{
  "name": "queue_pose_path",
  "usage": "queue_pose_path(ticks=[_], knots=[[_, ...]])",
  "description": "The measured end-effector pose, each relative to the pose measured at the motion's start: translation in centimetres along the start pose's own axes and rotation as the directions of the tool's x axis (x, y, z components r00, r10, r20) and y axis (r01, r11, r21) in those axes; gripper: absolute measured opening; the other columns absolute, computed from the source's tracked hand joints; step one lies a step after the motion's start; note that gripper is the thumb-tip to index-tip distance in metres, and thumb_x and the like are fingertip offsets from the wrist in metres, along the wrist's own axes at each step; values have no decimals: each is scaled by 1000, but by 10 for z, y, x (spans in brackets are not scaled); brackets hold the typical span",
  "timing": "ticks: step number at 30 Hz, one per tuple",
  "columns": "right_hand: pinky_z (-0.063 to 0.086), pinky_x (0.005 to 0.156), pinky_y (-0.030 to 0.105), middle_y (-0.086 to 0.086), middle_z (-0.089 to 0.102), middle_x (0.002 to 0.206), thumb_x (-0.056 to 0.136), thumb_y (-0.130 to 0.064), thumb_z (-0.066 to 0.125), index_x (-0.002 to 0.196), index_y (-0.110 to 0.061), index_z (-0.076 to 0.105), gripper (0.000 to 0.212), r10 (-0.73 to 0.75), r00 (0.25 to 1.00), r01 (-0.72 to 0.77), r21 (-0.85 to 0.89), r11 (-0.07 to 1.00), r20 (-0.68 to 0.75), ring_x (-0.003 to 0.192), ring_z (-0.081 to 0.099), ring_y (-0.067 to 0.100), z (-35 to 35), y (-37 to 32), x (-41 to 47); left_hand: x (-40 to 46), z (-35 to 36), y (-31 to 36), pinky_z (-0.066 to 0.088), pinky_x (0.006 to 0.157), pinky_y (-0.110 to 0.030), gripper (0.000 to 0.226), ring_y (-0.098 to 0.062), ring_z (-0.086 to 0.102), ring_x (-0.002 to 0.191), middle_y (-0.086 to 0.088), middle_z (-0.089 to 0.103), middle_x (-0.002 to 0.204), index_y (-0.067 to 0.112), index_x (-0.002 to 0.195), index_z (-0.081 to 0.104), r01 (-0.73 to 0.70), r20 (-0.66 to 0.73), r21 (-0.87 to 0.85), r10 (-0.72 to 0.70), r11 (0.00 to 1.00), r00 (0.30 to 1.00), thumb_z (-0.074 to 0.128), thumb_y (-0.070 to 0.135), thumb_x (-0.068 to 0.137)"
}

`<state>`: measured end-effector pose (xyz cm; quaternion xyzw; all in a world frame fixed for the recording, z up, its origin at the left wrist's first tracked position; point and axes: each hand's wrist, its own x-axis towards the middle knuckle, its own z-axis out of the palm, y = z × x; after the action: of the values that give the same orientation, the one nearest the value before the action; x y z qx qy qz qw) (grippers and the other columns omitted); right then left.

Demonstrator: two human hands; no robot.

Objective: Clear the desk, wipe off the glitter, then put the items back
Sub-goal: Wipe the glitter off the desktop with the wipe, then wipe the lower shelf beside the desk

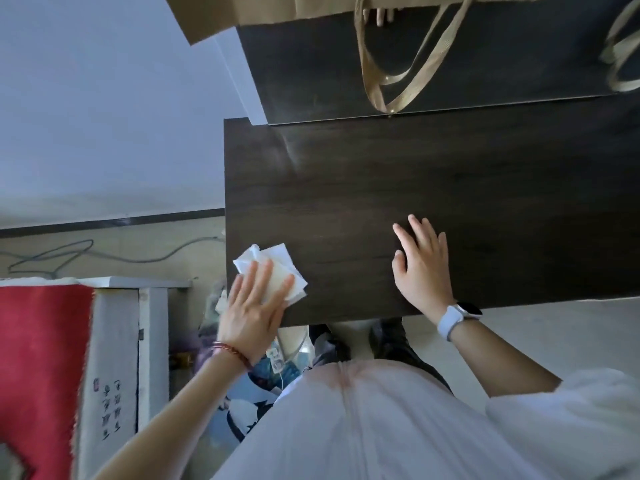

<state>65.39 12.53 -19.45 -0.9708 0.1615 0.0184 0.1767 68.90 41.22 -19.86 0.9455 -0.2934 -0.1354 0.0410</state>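
Our left hand (254,299) lies flat, fingers spread, pressing the white tissue (273,271) onto the desk (381,188) at its lower-left corner. Our right hand (420,263) rests open and empty at centre. So near the edge, glitter could be swept onto the floor.

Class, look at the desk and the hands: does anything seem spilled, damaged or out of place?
Nothing stands out. The left hand presses a white tissue flat on the dark desk near its corner; the right hand rests flat. No glitter is discernible.
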Motion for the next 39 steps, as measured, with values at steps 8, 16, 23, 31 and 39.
queue_pose_path(ticks=[8, 16, 23, 31, 39], knots=[[17, 110, 56, 13, 34, 147, 87, -7, 50, 132, -13, 44, 46, 14, 995, -11, -37, 999, 96, 138, 24, 30, -15, 15, -41, 54, 5, 98, 32, 107, -42, 41, -30, 50, 122, -6, 55, 132, 30, 124, 49, -318, -51, 55, 321, 947, 946, 39, 31, 84], [30, 101, 23, 3, 38, 143, 92, -7, 43, 132, -14, 44, 41, 157, 987, -162, 344, 925, 41, 133, 33, 17, -54, 76, -98, 48, -5, 207, 53, 80, -28, 38, -12, 54, 118, 10, 57, 129, 31, 105, 65, -367, 2, -321, 388, 873, 922, 63, 7, 76], [34, 99, 24, 3, 49, 132, 95, -10, 42, 129, -13, 45, 34, 389, 915, -359, 666, 654, 111, 121, 45, 17, -109, 186, -162, 66, -11, 360, 46, 72, -28, 23, -19, 56, 84, -4, 62, 88, 6, 98, 67, 81, 127, -844, 50, 530, 991, 46, 2, 89], [46, 86, 33, 6, 60, 100, 89, -11, 55, 108, -12, 60, 20, 584, 798, -417, 837, 354, 151, 91, 55, 17, -178, 308, -216, 59, 0, 519, 48, 51, -17, 9, -10, 52, 66, -2, 55, 77, 12, 92, 57, 200, 263, -901, 117, 384, 958, 49, 8, 90], [41, 55, 13, 6, 56, 81, 88, -10, 54, 85, -8, 56, 4, 758, 650, -469, 815, 340, 58, 69, 49, 14, -200, 405, -209, 114, 11, 624, 46, 63, -12, 11, -6, 53, 68, 7, 58, 73, 13, 84, 60, 243, 381, -874, 285, 420, 879, 68, 10, 78]])
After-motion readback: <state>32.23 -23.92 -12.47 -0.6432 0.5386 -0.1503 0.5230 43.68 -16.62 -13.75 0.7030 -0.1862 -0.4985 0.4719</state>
